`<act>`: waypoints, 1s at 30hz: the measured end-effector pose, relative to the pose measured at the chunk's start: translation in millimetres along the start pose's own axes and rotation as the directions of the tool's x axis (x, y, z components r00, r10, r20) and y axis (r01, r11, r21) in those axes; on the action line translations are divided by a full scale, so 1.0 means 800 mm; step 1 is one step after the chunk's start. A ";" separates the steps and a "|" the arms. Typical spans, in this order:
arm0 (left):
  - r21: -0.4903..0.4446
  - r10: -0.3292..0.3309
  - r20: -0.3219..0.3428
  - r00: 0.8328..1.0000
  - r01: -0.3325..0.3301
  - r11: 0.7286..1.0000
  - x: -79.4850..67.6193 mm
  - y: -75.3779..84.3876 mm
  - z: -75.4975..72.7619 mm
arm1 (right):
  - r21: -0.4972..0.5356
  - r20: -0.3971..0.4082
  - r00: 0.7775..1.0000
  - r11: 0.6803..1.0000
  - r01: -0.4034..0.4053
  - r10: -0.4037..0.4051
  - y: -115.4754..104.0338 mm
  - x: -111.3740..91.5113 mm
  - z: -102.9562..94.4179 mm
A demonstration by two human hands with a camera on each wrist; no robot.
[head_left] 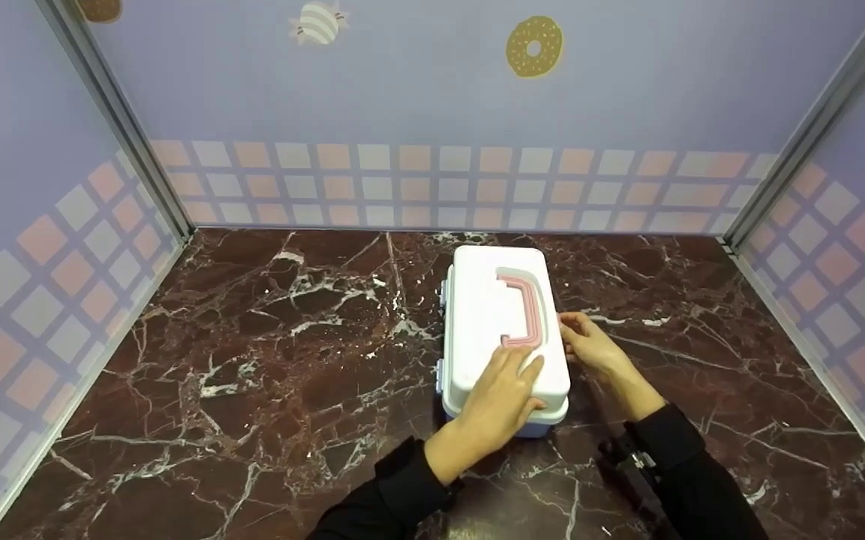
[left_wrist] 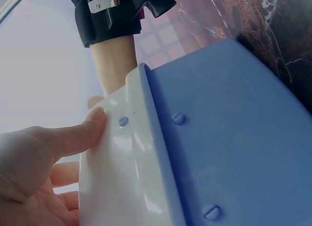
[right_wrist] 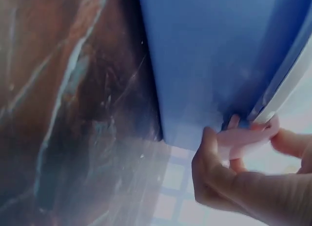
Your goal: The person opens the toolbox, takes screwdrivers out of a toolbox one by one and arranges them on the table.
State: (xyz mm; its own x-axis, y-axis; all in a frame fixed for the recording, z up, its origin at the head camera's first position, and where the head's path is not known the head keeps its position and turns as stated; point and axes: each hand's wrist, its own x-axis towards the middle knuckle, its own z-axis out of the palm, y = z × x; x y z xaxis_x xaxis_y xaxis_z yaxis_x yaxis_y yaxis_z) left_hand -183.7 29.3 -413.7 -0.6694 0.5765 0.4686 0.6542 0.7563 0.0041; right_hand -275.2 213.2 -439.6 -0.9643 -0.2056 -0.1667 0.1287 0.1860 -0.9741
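Note:
A storage box with a white lid [head_left: 477, 315] and a blue base [left_wrist: 239, 123] stands lengthwise on the table, its lid down. A pink carry handle [head_left: 533, 311] lies folded in the lid's recess. My left hand [head_left: 498, 394] rests on the near part of the lid, fingers stretched over the top, thumb against the lid's end face. At the box's right side, my right hand [head_left: 596, 349] pinches a pink latch [right_wrist: 241, 138] between thumb and fingers. In the right wrist view the latch sticks out from the blue wall at the lid's rim.
Dark red marble-patterned table [head_left: 274, 337] surrounds the box. Lilac panels with pink and white squares enclose it at the back [head_left: 417, 97], left and right. Blue hinges [head_left: 443, 294] line the box's left side.

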 end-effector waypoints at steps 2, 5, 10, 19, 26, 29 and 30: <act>-0.002 0.002 -0.005 1.000 -0.002 1.000 0.000 -0.001 0.000 | -0.076 -0.016 1.000 0.997 0.025 -0.026 -0.001 -0.001 0.002; -0.010 0.004 0.007 1.000 -0.004 1.000 0.000 -0.001 0.000 | -0.109 -0.030 0.999 0.994 0.028 -0.032 0.001 -0.003 0.002; -0.037 -0.002 0.012 1.000 0.002 0.999 -0.001 0.000 0.000 | 0.008 -0.004 1.000 1.000 0.021 -0.021 0.010 -0.005 -0.004; -0.157 -0.030 -0.029 0.999 0.025 0.987 -0.003 -0.006 -0.007 | -0.031 -0.120 0.986 0.993 0.111 -0.114 0.013 -0.008 -0.007; -0.346 -0.088 -0.094 0.992 0.051 0.937 -0.006 -0.013 -0.017 | -0.226 -0.322 0.898 0.946 0.234 -0.299 -0.004 -0.023 0.007; -0.394 -0.110 -0.096 0.989 0.064 0.917 -0.006 -0.017 -0.022 | -0.164 -0.253 0.937 0.965 0.204 -0.241 -0.013 -0.030 0.011; -0.406 -0.115 -0.097 0.989 0.066 0.912 -0.006 -0.019 -0.023 | -0.137 -0.224 0.951 0.973 0.185 -0.213 -0.016 -0.032 0.012</act>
State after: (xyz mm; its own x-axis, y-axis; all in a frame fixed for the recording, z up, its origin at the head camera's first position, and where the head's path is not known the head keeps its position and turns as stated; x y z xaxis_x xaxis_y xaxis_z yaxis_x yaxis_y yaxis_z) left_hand -183.6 9.3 -399.8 -0.7029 0.4529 0.5486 0.6949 0.6021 0.3932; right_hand -250.3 207.1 -424.4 -0.9964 -0.0200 0.0829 -0.0852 0.2746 -0.9578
